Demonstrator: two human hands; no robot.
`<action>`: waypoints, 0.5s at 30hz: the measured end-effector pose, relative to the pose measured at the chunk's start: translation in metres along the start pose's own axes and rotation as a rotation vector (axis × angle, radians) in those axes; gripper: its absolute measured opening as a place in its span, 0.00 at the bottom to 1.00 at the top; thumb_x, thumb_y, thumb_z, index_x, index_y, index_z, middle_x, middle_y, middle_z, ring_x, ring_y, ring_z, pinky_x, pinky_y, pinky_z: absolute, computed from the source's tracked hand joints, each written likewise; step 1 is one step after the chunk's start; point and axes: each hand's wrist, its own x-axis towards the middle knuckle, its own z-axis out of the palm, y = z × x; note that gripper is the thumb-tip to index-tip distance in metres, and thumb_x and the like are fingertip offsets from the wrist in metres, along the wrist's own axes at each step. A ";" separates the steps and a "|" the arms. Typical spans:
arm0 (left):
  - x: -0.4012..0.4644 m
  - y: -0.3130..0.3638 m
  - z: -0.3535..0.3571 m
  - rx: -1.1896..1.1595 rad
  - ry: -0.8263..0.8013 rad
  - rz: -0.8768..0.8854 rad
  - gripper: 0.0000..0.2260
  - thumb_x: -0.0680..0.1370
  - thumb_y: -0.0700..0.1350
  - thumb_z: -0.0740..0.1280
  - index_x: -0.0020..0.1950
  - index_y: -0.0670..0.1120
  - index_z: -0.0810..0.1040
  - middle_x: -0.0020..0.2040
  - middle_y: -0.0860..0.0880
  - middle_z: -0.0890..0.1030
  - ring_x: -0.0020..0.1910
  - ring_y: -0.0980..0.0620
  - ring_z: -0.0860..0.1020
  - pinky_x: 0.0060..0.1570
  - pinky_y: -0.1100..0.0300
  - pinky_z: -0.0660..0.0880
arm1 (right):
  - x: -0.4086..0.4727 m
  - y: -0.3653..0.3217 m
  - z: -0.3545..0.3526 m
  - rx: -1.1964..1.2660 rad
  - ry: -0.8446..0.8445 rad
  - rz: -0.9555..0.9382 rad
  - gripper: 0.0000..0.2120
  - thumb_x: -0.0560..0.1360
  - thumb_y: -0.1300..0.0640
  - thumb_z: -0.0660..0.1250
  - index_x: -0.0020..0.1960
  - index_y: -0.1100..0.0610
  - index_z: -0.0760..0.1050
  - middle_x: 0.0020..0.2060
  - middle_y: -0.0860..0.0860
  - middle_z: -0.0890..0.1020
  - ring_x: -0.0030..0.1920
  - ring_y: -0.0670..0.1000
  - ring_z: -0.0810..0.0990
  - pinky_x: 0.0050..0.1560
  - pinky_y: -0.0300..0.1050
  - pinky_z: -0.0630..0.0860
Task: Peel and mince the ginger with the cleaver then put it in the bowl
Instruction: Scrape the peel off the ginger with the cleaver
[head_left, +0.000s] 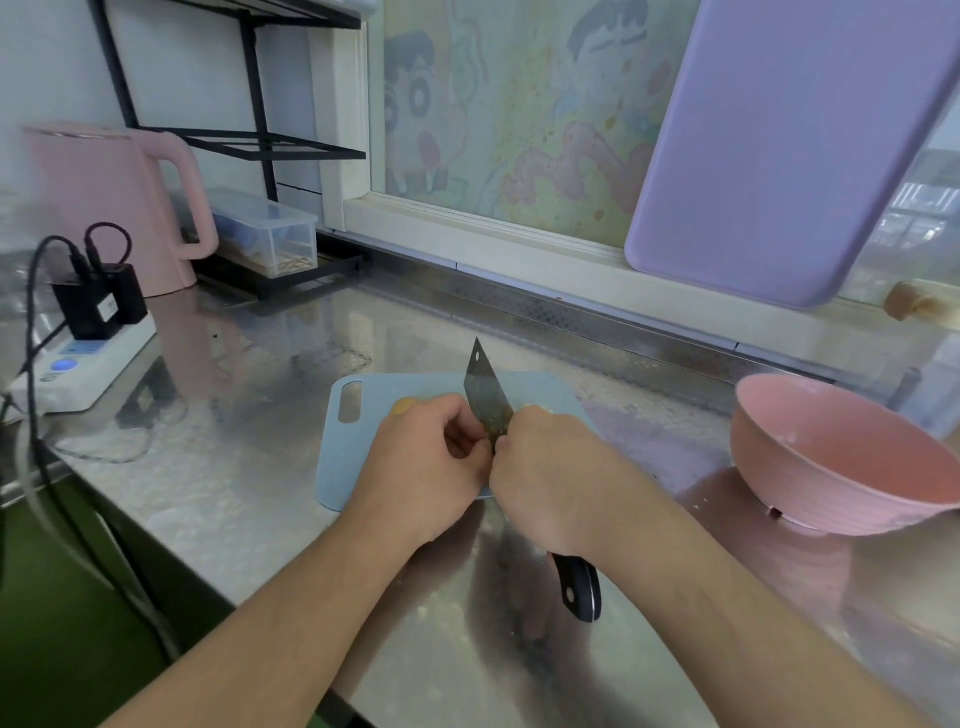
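Two bare hands meet over a pale blue cutting board (363, 467) on a stainless steel counter (249, 467). The right hand (545, 478) is curled around the cleaver (485, 400), gripping it near where blade meets handle; the black riveted handle end (579, 590) sticks out below the wrist toward the camera, and the blade rises tilted, its tip pointing up and away over the board's far edge. The left hand (431, 462) has its fingers curled in against the blade's flat side, pressed close to the right hand. Whether those fingers pinch a piece of ginger cannot be told; whatever sits between the two hands is hidden.

A small yellow-orange piece of ginger (405, 405) lies on the board just beyond the left hand's knuckles, near the board's handle slot. A second pale yellow bit (535, 409) shows at the far side of the right hand, beside the blade.

A pink bowl (831, 467) stands on the counter well to the right of the board, apart from both hands.

At the far left, a pink electric kettle (104, 208) stands behind a white power strip (88, 364) with black plugs. A lavender cutting board (779, 156) leans against the window ledge at the rear right.
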 end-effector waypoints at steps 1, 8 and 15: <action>0.000 -0.001 0.000 -0.003 0.003 0.001 0.06 0.76 0.43 0.74 0.40 0.51 0.81 0.36 0.54 0.83 0.37 0.57 0.80 0.35 0.67 0.76 | -0.003 0.000 0.000 0.064 0.020 0.026 0.10 0.81 0.68 0.57 0.51 0.60 0.76 0.32 0.54 0.62 0.32 0.52 0.62 0.29 0.46 0.55; 0.002 -0.003 0.002 -0.004 0.034 -0.013 0.07 0.78 0.44 0.73 0.42 0.53 0.82 0.37 0.56 0.83 0.39 0.60 0.80 0.36 0.70 0.74 | -0.009 0.009 0.007 0.731 0.061 0.425 0.18 0.85 0.53 0.55 0.37 0.53 0.64 0.34 0.50 0.70 0.33 0.50 0.69 0.34 0.42 0.68; 0.001 -0.003 0.001 -0.015 0.022 -0.009 0.06 0.78 0.43 0.72 0.45 0.54 0.82 0.39 0.56 0.83 0.40 0.61 0.80 0.39 0.69 0.76 | -0.016 0.010 0.006 0.921 0.072 0.495 0.18 0.85 0.53 0.55 0.37 0.53 0.65 0.34 0.51 0.73 0.40 0.57 0.76 0.37 0.44 0.74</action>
